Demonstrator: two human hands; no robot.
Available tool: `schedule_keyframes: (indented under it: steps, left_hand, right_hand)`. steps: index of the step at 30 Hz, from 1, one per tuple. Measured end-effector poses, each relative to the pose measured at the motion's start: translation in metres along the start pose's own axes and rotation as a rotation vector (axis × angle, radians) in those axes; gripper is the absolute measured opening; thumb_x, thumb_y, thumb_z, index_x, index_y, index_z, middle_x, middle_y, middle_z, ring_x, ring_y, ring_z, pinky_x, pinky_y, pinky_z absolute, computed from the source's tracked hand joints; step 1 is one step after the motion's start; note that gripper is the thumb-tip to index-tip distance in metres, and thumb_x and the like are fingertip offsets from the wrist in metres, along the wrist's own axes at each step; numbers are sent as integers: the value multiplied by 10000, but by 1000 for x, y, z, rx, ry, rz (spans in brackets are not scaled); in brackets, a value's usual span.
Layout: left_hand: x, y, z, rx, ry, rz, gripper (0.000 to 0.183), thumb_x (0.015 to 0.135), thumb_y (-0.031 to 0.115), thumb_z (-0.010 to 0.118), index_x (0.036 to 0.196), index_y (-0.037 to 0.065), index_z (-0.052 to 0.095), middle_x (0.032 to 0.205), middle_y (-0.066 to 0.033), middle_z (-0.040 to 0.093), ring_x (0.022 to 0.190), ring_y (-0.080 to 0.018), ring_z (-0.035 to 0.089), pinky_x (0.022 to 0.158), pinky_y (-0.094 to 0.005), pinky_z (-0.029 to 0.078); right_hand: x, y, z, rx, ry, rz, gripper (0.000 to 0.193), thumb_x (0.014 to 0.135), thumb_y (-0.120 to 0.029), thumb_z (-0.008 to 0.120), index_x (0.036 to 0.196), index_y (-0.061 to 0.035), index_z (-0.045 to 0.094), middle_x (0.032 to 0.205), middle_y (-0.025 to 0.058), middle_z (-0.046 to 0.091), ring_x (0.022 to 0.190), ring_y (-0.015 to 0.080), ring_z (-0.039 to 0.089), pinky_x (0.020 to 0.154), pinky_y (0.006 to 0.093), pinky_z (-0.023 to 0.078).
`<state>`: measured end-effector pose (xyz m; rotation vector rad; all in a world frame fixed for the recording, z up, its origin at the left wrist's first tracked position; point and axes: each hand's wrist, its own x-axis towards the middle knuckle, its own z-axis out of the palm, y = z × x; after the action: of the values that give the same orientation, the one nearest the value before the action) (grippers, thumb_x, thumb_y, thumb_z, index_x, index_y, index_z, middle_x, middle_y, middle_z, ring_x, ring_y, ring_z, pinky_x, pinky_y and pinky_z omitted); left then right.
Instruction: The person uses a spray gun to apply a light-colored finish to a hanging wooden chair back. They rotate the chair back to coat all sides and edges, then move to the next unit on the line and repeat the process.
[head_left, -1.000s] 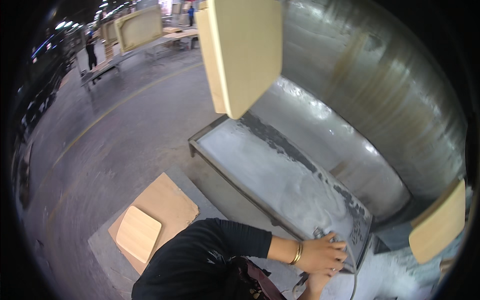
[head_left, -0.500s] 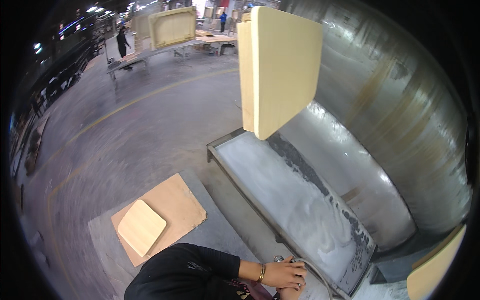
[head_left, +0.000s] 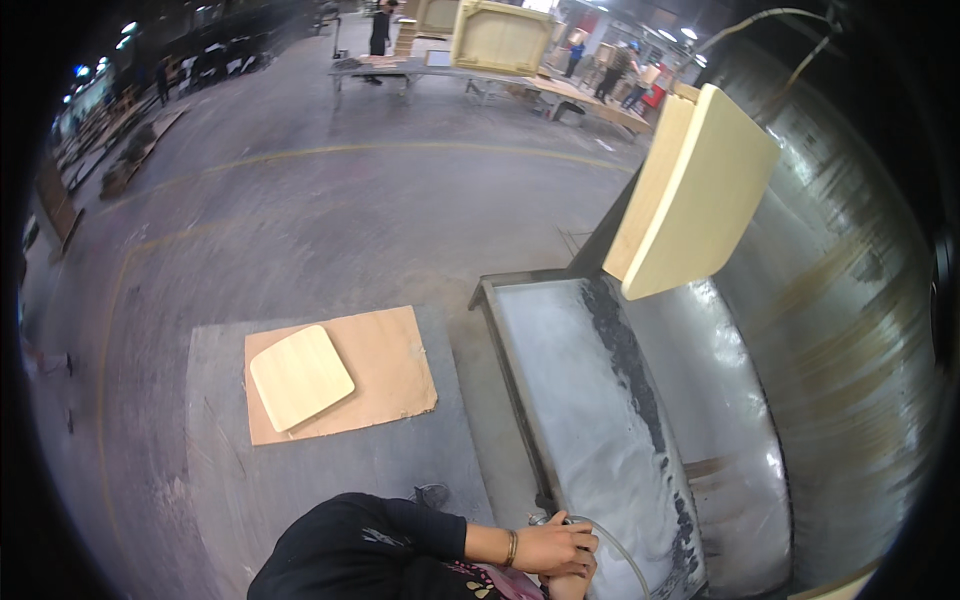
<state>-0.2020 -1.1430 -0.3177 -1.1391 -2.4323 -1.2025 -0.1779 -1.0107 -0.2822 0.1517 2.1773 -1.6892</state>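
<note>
Lower ctr. of frame: the L hand (head_left: 555, 548) is lying over the R hand (head_left: 570, 584), the two being held together at a metal fitting (head_left: 540, 519) w/ a grey hose (head_left: 622, 549) curving off toward lower R; whether either is gripping the fitting, cannot tell. Upper R: a pale wooden panel (head_left: 705, 200) is hanging above a long metal-rimmed trough (head_left: 515, 390), beside a curved metal wall (head_left: 850, 350). L of ctr., a 2nd panel (head_left: 302, 378) is lying flat on a cardboard sheet (head_left: 392, 360).
</note>
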Motion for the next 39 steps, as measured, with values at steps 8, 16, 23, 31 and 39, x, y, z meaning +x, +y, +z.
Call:
schedule_keyframes:
  steps: [8, 16, 23, 31, 39]
  left_hand:
    - [-52, 53, -11, -211, 418, -296, 312, 984, 319, 675, 1219, 113, 665, 1190, -71, 607, 1175, -289, 539, 966, -447, 423]
    - [-225, 24, -5, -497, 1439, -1090, 320, 1092, 297, 525, 1183, 15, 647, 751, 32, 540, 658, -80, 491, 595, -279, 435]
    - [-325, 44, -33, -660, 1690, -1093, 574, 1078, 362, 563, 592, 158, 337, 530, 33, 298, 494, -106, 273, 497, -306, 233]
    - [-337, 13, -121, -794, 1597, -1028, 620, 1084, 495, 523, 604, 157, 323, 513, 38, 319, 404, -98, 301, 401, -300, 232]
    - [-402, -7, -188, -504, 1514, -1123, 551, 1089, 505, 495, 705, 113, 445, 568, 28, 418, 459, -77, 427, 419, -265, 347]
  right_hand:
    - [-21, 17, -9, -122, -241, -1, 353, 1058, -343, 628, 964, -15, 716, 754, -12, 649, 654, 58, 563, 581, 236, 446]
    - [-37, 31, -6, 16, -708, 67, 623, 1021, -572, 562, 951, 43, 636, 865, 87, 682, 706, 121, 611, 578, 236, 460]
    - [-49, -6, 39, -36, -985, -192, 510, 1045, -466, 610, 981, 33, 693, 806, 19, 660, 665, 65, 556, 577, 221, 436]
    - [-56, -37, 142, -38, -956, -299, 423, 1044, -419, 636, 954, -13, 713, 749, -25, 648, 656, 47, 544, 560, 225, 423]
    - [-69, -70, 233, -93, -914, -369, 455, 1016, -468, 668, 936, -24, 728, 691, -57, 596, 605, 33, 498, 525, 228, 380]
